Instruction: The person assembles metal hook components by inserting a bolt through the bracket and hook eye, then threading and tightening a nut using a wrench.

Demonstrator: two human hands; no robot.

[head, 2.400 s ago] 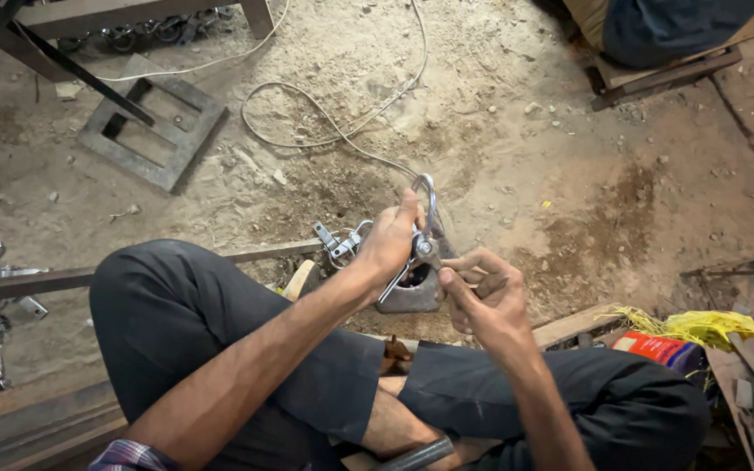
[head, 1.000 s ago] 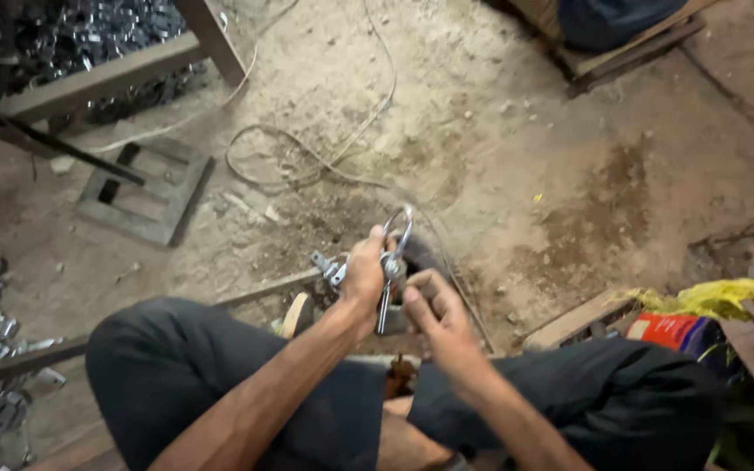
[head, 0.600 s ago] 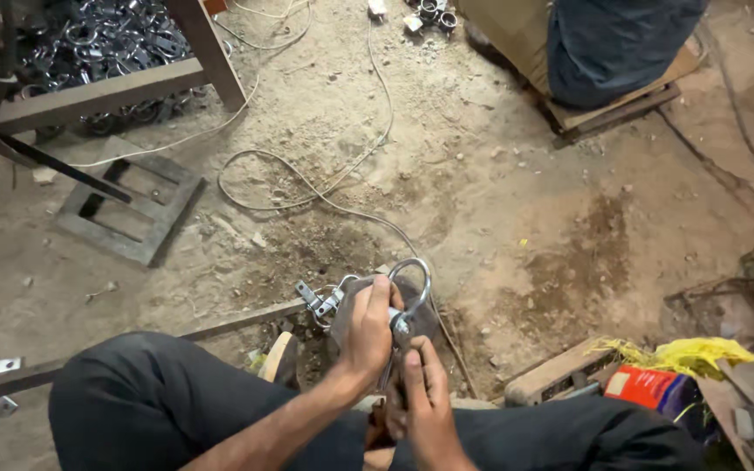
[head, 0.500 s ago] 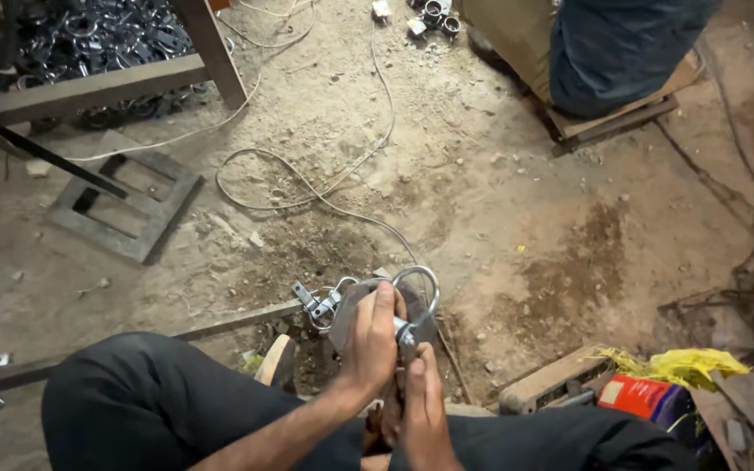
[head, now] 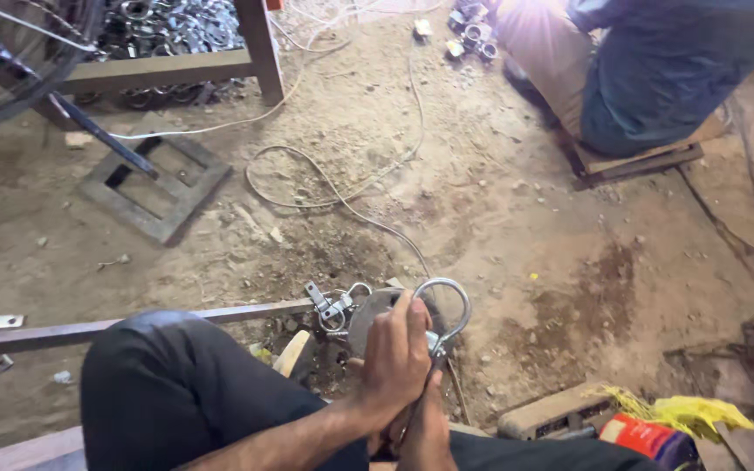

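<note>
My left hand (head: 394,358) is closed around a shiny metal piece with a curved loop (head: 447,301) that sticks up above my fingers. It holds the piece against a round dark metal block (head: 366,316) on the ground between my knees. My right hand (head: 427,429) lies just below and partly under the left, touching the lower end of the same piece; its fingers are hidden. A small cluster of silver metal fittings (head: 332,305) lies left of the block.
A pale wire (head: 325,179) loops across the dirt floor. A square metal frame (head: 152,185) lies upper left beneath a wooden bench (head: 167,65) with heaped metal parts. Another person (head: 656,70) sits upper right. A rusty bar (head: 89,330) crosses left; yellow cloth (head: 682,410) lies lower right.
The view has tilted up and away, so my hands sit lower in the frame. My right hand has slid from beside the looped piece to beneath my left hand.
</note>
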